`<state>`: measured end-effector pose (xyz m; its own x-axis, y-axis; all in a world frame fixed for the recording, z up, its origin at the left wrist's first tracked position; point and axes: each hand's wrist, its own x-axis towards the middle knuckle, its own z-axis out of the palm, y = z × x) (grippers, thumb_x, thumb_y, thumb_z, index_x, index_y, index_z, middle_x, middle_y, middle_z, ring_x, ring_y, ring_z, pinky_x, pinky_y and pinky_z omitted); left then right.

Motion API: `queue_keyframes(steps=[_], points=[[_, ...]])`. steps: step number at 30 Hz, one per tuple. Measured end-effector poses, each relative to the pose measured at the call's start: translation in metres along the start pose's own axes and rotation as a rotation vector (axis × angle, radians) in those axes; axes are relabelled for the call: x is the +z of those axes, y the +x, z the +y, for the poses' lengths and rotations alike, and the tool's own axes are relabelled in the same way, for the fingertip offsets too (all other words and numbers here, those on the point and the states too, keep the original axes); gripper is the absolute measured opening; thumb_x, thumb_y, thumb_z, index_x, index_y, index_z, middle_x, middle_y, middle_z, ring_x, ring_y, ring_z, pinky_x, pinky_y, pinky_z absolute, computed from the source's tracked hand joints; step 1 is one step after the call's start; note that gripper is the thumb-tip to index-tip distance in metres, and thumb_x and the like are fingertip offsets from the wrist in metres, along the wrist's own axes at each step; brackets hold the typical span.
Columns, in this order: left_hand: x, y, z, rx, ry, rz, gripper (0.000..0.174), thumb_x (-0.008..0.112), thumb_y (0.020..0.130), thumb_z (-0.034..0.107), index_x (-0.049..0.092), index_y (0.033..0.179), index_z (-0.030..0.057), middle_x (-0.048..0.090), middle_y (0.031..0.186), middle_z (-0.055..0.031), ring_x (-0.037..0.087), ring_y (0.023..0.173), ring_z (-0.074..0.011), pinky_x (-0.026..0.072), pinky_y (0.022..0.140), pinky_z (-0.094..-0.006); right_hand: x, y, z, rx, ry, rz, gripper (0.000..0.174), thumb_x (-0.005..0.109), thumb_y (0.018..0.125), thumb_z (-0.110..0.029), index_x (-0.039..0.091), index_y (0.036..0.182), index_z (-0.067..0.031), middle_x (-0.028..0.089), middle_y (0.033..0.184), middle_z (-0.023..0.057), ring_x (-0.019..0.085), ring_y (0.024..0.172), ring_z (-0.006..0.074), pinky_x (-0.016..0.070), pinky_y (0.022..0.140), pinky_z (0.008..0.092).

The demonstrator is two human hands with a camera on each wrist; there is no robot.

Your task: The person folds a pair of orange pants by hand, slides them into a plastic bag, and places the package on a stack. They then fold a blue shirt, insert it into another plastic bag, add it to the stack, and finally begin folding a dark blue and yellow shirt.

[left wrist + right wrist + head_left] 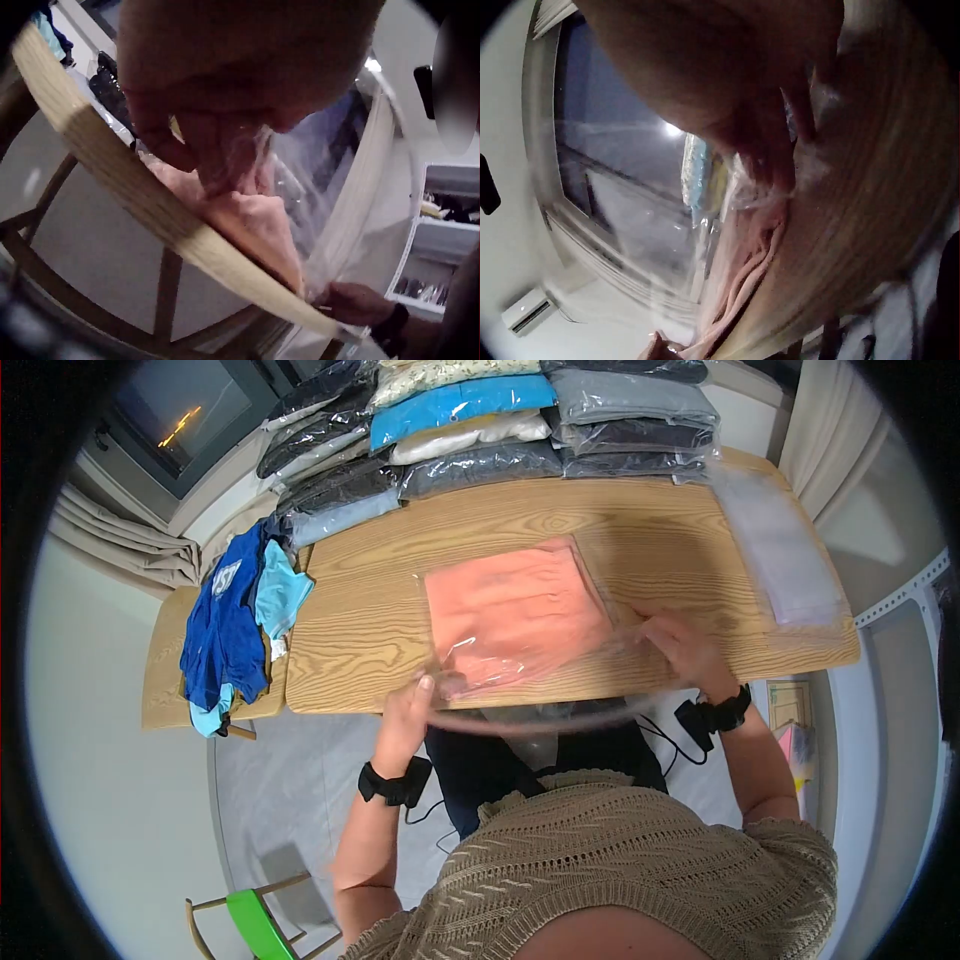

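Observation:
A folded salmon-coloured garment (515, 610) lies inside a clear plastic bag near the table's front edge. At the bag's near left corner, the left hand (405, 710) pinches the film, thumb on top. The right hand (685, 650), slightly blurred, holds the bag's film at the near right; a loose strip of film hangs in an arc between both hands, past the table edge. In the left wrist view the left hand (232, 97) grips crumpled film above the garment (259, 225). Clear film is between the fingers of the right hand (757, 112) in the right wrist view, beside the garment (742, 277).
Stacks of bagged garments (460, 425) line the table's back edge. Flat empty clear bags (780, 550) lie at the table's right end. Blue clothes (230, 610) are heaped on a side surface at the left. A green chair (258, 925) stands on the floor, lower left.

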<state>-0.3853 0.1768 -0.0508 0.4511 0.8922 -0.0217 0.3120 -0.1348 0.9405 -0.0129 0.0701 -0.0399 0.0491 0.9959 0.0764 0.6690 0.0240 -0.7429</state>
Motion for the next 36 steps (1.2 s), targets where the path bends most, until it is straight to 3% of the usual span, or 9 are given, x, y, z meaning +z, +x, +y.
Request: queue_keyframes(steps=[5,15,18,20,25,29,31,32,36], points=[[0.011,0.009,0.010,-0.082,-0.242,0.060,0.040,0.046,0.094,0.027,0.066,0.077,-0.0035,0.061,0.065,-0.0032,0.054,0.063,-0.0105,0.0428,0.061,-0.0242,0.031,-0.007,0.004,0.118,0.174,0.399,0.028,0.052,0.087,-0.020,0.059,0.072,0.0026,0.059,0.072,0.0127,0.056,0.071,0.0260,0.0427,0.069,0.0342],[0.023,0.035,0.002,-0.247,-0.154,0.285,0.036,0.054,0.088,0.026,0.059,0.062,0.0017,0.056,0.057,-0.0033,0.049,0.048,-0.0090,0.0364,0.045,-0.0216,0.053,-0.007,0.000,0.250,0.017,0.580,0.027,0.054,0.083,-0.018,0.057,0.065,0.0025,0.055,0.062,0.0117,0.054,0.064,0.0279,0.0422,0.064,0.0341],[0.020,0.038,-0.001,-0.242,-0.193,0.254,0.036,0.054,0.088,0.026,0.058,0.061,0.0022,0.056,0.056,-0.0036,0.049,0.047,-0.0094,0.0364,0.045,-0.0215,0.055,-0.005,-0.013,0.392,0.219,0.598,0.023,0.056,0.082,-0.020,0.060,0.076,0.0017,0.059,0.075,0.0154,0.055,0.074,0.0327,0.0430,0.071,0.0373],[0.020,0.038,-0.001,-0.253,-0.220,0.240,0.036,0.054,0.088,0.026,0.057,0.061,0.0025,0.056,0.057,-0.0037,0.049,0.047,-0.0094,0.0365,0.045,-0.0213,0.061,0.000,-0.046,0.016,-0.190,0.913,0.023,0.058,0.080,-0.019,0.059,0.093,-0.0005,0.057,0.097,0.0192,0.052,0.092,0.0355,0.0398,0.083,0.0419],[0.020,0.038,0.000,-0.289,-0.220,0.253,0.035,0.055,0.087,0.025,0.057,0.060,0.0040,0.055,0.053,-0.0025,0.048,0.044,-0.0092,0.0352,0.043,-0.0201,0.080,0.037,-0.077,-0.442,-0.471,0.483,0.035,0.065,0.073,-0.019,0.056,0.104,-0.0048,0.053,0.112,0.0164,0.043,0.114,0.0321,0.0316,0.097,0.0451],[0.007,0.033,0.006,-0.403,-0.221,0.161,0.027,0.057,0.086,0.024,0.060,0.076,-0.0001,0.060,0.069,-0.0087,0.055,0.058,-0.0129,0.0421,0.053,-0.0244,0.090,0.052,-0.067,-0.339,-0.474,0.443,0.036,0.063,0.078,-0.019,0.057,0.110,-0.0057,0.049,0.125,0.0132,0.041,0.120,0.0292,0.0304,0.098,0.0437],[0.016,0.029,0.022,0.254,0.489,0.677,0.027,0.057,0.086,0.020,0.056,0.100,-0.0020,0.058,0.095,-0.0174,0.057,0.082,-0.0227,0.0459,0.072,-0.0330,0.091,0.054,-0.067,-0.382,-0.480,0.503,0.035,0.067,0.069,-0.019,0.058,0.099,-0.0051,0.053,0.113,0.0144,0.043,0.116,0.0287,0.0316,0.098,0.0429],[0.019,0.028,0.036,0.264,0.489,0.689,0.027,0.057,0.086,0.020,0.056,0.100,-0.0020,0.058,0.095,-0.0174,0.057,0.082,-0.0227,0.0459,0.072,-0.0330,0.090,0.054,-0.069,-0.395,-0.481,0.512,0.035,0.067,0.069,-0.019,0.058,0.099,-0.0051,0.053,0.113,0.0144,0.043,0.116,0.0287,0.0316,0.098,0.0429],[0.037,0.041,0.080,0.632,0.727,0.053,0.049,0.057,0.083,0.019,0.041,0.126,0.0029,0.039,0.133,-0.0175,0.041,0.117,-0.0337,0.0334,0.097,-0.0433,0.082,0.059,-0.074,-0.280,-0.446,0.346,0.038,0.069,0.068,-0.022,0.058,0.100,-0.0045,0.049,0.122,0.0139,0.040,0.120,0.0295,0.0314,0.098,0.0429]])
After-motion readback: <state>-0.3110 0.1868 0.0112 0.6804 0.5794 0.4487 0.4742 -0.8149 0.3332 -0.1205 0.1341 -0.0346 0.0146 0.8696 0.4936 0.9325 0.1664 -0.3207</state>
